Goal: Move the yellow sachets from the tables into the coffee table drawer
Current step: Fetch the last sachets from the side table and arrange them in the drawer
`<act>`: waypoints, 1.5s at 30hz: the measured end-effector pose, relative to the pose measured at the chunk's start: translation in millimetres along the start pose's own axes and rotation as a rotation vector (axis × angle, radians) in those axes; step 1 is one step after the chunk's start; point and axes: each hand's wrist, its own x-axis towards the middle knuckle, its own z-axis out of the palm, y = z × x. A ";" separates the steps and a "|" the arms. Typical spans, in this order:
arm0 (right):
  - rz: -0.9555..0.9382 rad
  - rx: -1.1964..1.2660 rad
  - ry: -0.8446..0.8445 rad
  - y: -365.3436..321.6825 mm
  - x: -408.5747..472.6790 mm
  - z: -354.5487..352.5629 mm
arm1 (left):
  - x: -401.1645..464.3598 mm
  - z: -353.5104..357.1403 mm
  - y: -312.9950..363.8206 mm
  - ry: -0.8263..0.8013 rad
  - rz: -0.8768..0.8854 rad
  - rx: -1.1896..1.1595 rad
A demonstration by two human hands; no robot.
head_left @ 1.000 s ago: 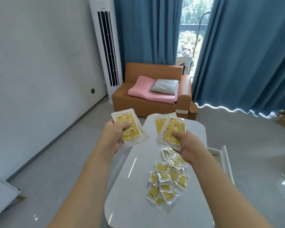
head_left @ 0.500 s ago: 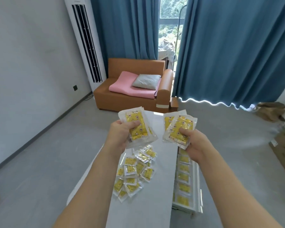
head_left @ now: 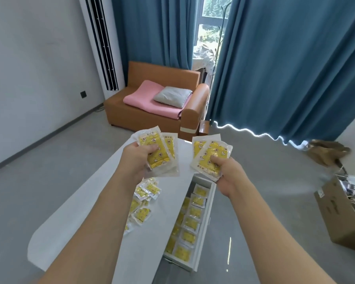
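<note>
Gripping a fanned bunch of yellow sachets (head_left: 158, 154), the left hand (head_left: 137, 158) is hovering above the coffee table (head_left: 86, 193), where loose sachets (head_left: 143, 199) are lying below it. Rightward, the right hand (head_left: 225, 173) is pinching another bunch (head_left: 211, 154) just above the open drawer (head_left: 205, 222). Being slick and loosely fanned, outer packets risk sliding free and missing the narrow drawer.

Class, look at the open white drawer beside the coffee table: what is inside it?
The drawer holds yellow sachets laid flat in rows. The tabletop covers its left part, so anything there is hidden.
</note>
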 end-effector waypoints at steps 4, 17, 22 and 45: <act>0.030 -0.021 0.000 -19.0 39.9 -37.5 | 20.2 46.7 -26.7 0.030 -0.027 0.006; 0.230 -0.104 -0.090 -81.4 212.4 -124.3 | 89.2 185.9 -85.3 0.283 -0.038 0.327; 0.235 -0.156 -0.087 -82.3 272.2 -125.1 | 145.4 200.7 -104.1 0.292 0.040 0.521; 0.184 -0.363 -0.157 267.9 712.7 -256.1 | 464.8 204.8 -633.0 0.254 0.468 1.749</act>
